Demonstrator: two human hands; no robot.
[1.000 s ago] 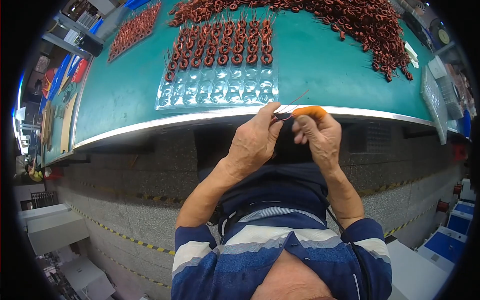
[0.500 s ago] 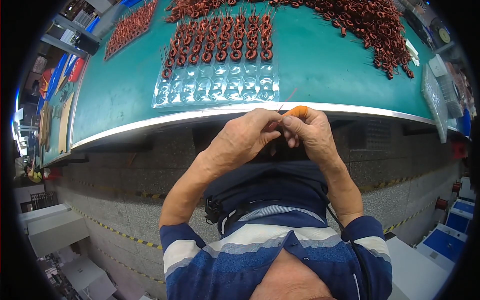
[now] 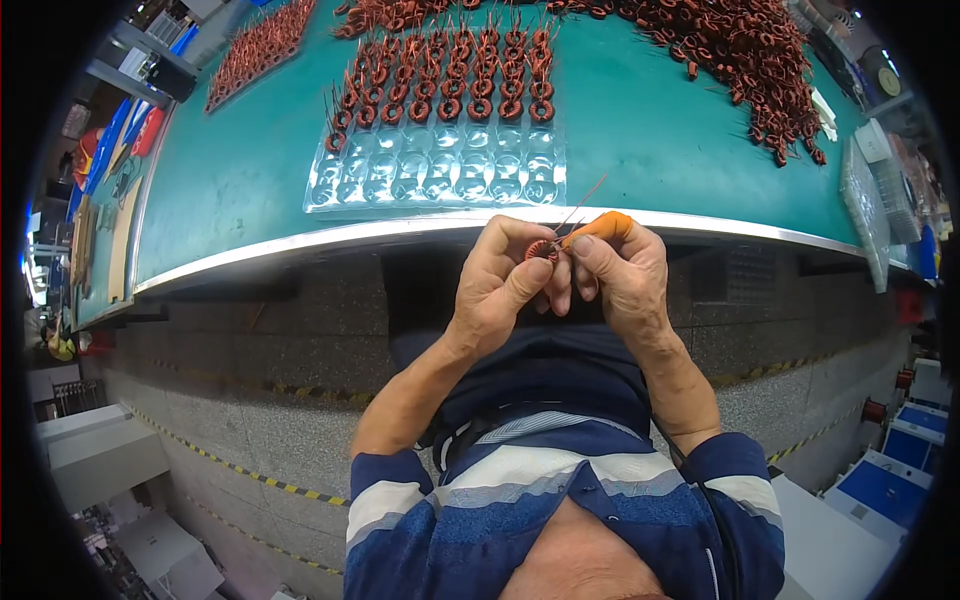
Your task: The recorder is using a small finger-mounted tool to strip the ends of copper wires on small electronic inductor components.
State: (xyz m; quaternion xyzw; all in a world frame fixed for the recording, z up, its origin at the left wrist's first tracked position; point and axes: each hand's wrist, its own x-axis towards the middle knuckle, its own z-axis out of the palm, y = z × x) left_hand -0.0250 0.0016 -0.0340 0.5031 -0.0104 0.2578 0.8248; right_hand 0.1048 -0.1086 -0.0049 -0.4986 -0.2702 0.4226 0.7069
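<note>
My left hand (image 3: 500, 285) and my right hand (image 3: 625, 275) meet just below the front edge of the green table (image 3: 240, 190). Between their fingertips they pinch one small copper-wound ring coil (image 3: 543, 250). Its thin wire leads stick up to the right. An orange cot covers a fingertip (image 3: 600, 226) of my right hand. Just beyond the hands lies a clear plastic blister tray (image 3: 440, 180). Its far rows hold several coils (image 3: 450, 95), and its near rows are bare pockets.
A big loose heap of the same copper coils (image 3: 740, 50) lies at the table's far right, with another batch (image 3: 255, 50) at far left. A clear tray stack (image 3: 865, 200) sits at the right edge. Grey floor with yellow-black tape (image 3: 240, 470) lies below.
My hands have closed in together on the coil and shifted slightly, staying at the table's front edge. The tray and heaps have not moved.
</note>
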